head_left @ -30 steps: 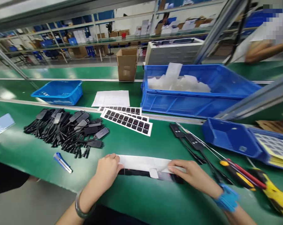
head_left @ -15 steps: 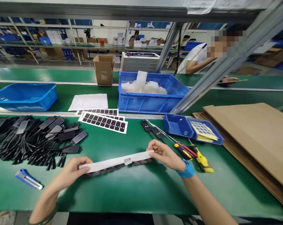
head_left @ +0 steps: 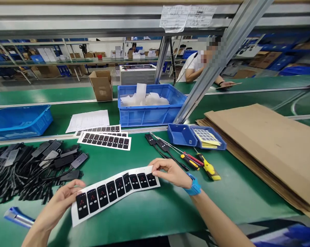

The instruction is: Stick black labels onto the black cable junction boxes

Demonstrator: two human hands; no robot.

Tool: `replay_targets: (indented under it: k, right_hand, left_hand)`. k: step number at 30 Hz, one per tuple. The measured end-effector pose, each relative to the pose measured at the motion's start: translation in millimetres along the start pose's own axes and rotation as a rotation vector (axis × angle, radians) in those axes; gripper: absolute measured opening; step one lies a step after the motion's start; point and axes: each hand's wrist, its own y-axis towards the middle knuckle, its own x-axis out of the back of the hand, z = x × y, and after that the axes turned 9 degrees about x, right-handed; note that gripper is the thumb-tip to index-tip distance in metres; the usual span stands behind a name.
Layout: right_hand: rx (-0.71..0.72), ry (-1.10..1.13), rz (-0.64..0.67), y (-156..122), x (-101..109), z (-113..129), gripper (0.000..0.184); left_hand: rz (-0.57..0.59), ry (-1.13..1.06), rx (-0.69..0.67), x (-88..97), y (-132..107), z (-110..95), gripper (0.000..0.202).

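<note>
A white strip of black stickers (head_left: pixel 111 190) is stretched between my two hands, its printed face toward me and a crease right of its middle. My left hand (head_left: pixel 64 196) pinches the left end. At the other end my right hand (head_left: pixel 168 171), with a blue band at the wrist, pinches the upper corner. More sticker strips (head_left: pixel 104 140) lie fanned out beyond. To the left is a heap of black cabled devices (head_left: pixel 41 164). Two similar black devices (head_left: pixel 162 145) rest past my right hand, beside several screwdrivers (head_left: pixel 208 166).
A blue utility knife (head_left: pixel 18 216) lies near my left forearm. Behind stand a blue tray (head_left: pixel 21 127) and a blue crate (head_left: pixel 147 116) holding white pieces. Small blue bins (head_left: pixel 180 135) and stacked cardboard (head_left: pixel 262 151) are at right. A slanted metal post (head_left: pixel 203 82) rises there; a person (head_left: pixel 190 68) sits beyond.
The strip has tilted from nearly edge-on, with its white back showing, to printed face toward me. Both hands still hold its ends. The camera view has shifted.
</note>
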Motion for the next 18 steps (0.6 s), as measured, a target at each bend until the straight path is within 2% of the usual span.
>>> replay_targets:
  k: [2, 4, 7, 9, 11, 13, 15, 18]
  right_hand:
    - [0.019, -0.005, -0.141, -1.6, 7.5, -13.3, 0.024]
    - [0.043, 0.039, -0.397, -1.5, 20.3, -28.2, 0.023]
    - [0.093, 0.252, -0.798, 1.7, 42.1, -47.7, 0.02]
    - [0.091, 0.429, -0.949, 4.2, 51.7, -53.7, 0.023]
    - [0.037, 0.533, -0.99, 5.4, 55.0, -52.7, 0.027]
    - [-0.031, 0.562, -1.007, 5.0, 53.1, -46.8, 0.028]
    - [-0.075, 0.543, -1.022, 4.6, 48.7, -39.4, 0.028]
    - [-0.073, 0.452, -0.95, 7.7, 40.4, -28.5, 0.026]
  left_hand:
    - [0.035, 0.054, -0.025, 5.4, 15.6, 6.5, 0.042]
    - [0.01, 0.111, -0.069, 4.4, 30.2, 8.4, 0.046]
    - [-0.177, 0.205, -0.212, -6.2, 40.0, -1.5, 0.048]
    - [-0.374, 0.364, -0.351, -10.0, 33.0, -15.0, 0.042]
    - [-0.567, 0.592, -0.464, -3.1, 14.0, -27.7, 0.034]
    - [-0.719, 0.825, -0.488, 16.2, -12.8, -31.8, 0.032]
    - [-0.839, 1.027, -0.403, 43.4, -39.7, -23.2, 0.04]
    - [-0.933, 1.284, -0.167, 82.8, -65.5, 7.3, 0.052]
